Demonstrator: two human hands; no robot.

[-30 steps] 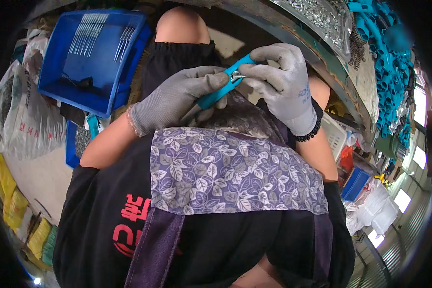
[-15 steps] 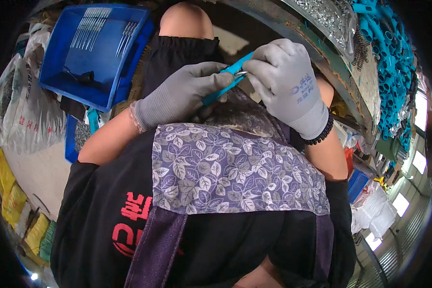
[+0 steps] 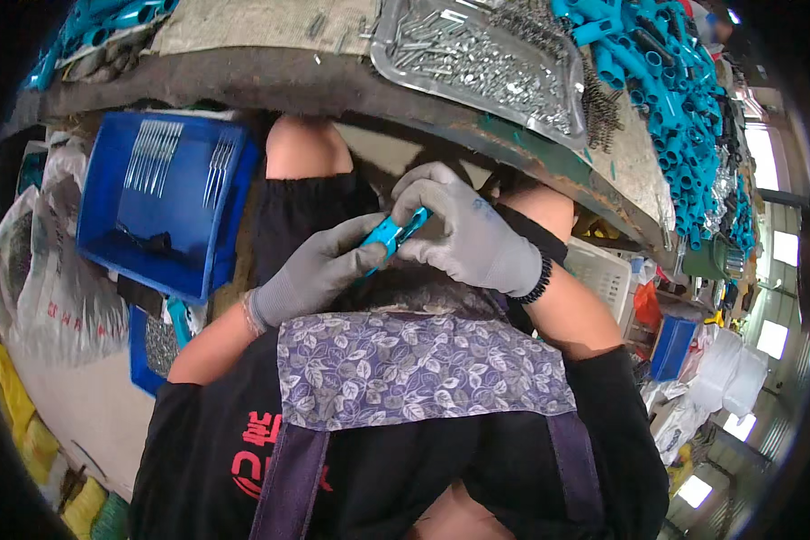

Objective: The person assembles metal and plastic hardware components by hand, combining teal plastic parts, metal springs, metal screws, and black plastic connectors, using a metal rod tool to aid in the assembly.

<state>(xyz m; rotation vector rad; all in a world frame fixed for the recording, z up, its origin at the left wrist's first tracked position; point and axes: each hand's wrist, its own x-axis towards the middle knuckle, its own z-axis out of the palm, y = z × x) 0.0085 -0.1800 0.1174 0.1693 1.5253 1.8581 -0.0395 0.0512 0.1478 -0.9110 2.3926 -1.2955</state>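
Note:
Both my hands wear grey gloves and meet above my lap. Between them is a narrow teal piece (image 3: 387,236) that looks like a tool handle, slanting up to the right. My left hand (image 3: 319,268) pinches its lower part between thumb and fingers. At its upper end, the fingers of my right hand (image 3: 466,232) close round it, hiding much of that end. Whether a metal part sits inside cannot be made out now. Below the hands lies my patterned apron (image 3: 423,369).
A bench edge (image 3: 243,79) runs across ahead. On it stand a clear tray (image 3: 486,67) of small metal pins, dark springs (image 3: 600,112) and a heap of teal tubular parts (image 3: 670,117). At left, a blue bin (image 3: 99,211) holds metal rods, beside white plastic bags (image 3: 63,297).
The view has shifted, bringing more of the bench into sight. Both hands appear lower and closer together. The teal piece and the metal part seen at it earlier are now more covered by fingers.

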